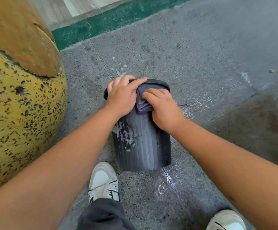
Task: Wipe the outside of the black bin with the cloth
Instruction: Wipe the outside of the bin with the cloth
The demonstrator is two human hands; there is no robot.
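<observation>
The black ribbed bin [143, 146] stands on the grey floor in the middle of the view, tilted slightly towards me, with white splash marks on its upper left side. A folded grey cloth [142, 101] lies against the bin's near upper wall, just under the rim. My right hand [164, 108] presses the cloth onto the bin, fingers curled over its right part. My left hand [122, 95] grips the bin's rim on the left, fingers spread over the top edge. The bin's opening is mostly hidden by my hands.
A large yellow, pitted rounded object [18, 113] with a brown column [22, 35] above it fills the left side, close to the bin. My white shoes [104, 181] stand just in front of the bin. A green strip [105, 19] borders the floor at the back.
</observation>
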